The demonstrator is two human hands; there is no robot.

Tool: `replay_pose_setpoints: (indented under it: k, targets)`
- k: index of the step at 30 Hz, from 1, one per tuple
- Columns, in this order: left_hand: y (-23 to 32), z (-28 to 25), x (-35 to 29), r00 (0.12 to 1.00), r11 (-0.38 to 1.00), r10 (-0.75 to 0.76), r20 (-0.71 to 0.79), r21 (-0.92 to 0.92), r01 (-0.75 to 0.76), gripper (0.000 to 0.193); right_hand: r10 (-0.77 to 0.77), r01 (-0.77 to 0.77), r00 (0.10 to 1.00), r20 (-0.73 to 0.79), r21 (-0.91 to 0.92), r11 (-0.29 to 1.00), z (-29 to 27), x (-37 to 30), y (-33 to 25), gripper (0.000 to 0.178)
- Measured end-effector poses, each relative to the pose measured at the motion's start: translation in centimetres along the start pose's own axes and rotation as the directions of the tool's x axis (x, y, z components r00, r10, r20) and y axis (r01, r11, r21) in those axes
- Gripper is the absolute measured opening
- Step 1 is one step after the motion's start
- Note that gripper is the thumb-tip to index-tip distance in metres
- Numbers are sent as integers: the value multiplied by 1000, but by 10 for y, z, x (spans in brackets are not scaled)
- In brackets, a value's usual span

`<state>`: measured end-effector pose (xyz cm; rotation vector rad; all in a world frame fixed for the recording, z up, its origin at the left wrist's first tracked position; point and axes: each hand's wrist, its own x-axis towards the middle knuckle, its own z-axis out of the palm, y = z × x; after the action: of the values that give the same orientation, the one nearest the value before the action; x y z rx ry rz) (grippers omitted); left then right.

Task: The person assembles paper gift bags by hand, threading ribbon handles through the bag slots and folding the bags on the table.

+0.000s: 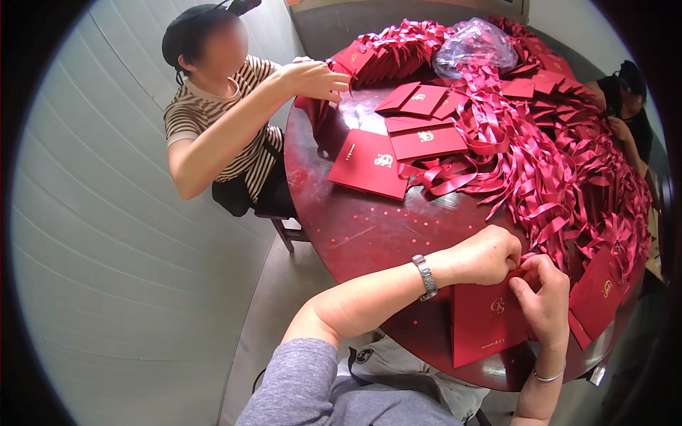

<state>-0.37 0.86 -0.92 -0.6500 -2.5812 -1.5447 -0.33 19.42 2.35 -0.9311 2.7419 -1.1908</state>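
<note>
A red paper gift bag [486, 326] with a gold emblem lies flat before me at the near edge of the table. My left hand [489, 255], a metal watch on its wrist, is closed at the bag's upper edge. Close against it, my right hand [543, 295] pinches with thumb and forefinger; a thin bangle circles that wrist. A bit of red ribbon [526, 261] shows between the two hands, mostly hidden by the fingers. Another red gift bag [600, 295] lies just right of my right hand.
Red ribbons [547, 184] heap over the right of the round dark table [355, 231]. Beyond are flat bags [369, 163], stacked bags [369, 60] and a clear plastic bag [476, 46]. A person [234, 128] sits at left; another [629, 113] is at the right edge.
</note>
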Motion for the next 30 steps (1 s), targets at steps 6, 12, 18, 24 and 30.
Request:
replay_pose_setpoints:
  k: [6, 12, 18, 24, 30]
  targets:
    - [-4, -23, 10, 927, 934, -129, -352, 271, 233, 14, -5, 5, 1000, 1, 52, 999, -8, 6, 8, 25]
    - [-39, -39, 11, 878, 909, -153, -453, 283, 305, 10, -49, 49, 999, 3, 28, 998, -2, 17, 25, 24]
    - [-22, -29, 8, 874, 959, -176, -453, 121, 256, 15, -1, 1, 1000, 5, 12, 1000, -6, 7, 34, 25]
    - [16, -23, -7, 989, 969, -129, -69, 205, 140, 21, 50, -54, 990, -129, -24, 998, -4, 13, 45, 23]
    - [9, -30, -1, 959, 940, -284, -7, 193, 280, 18, -14, -2, 982, -189, -84, 997, -4, 14, 49, 22]
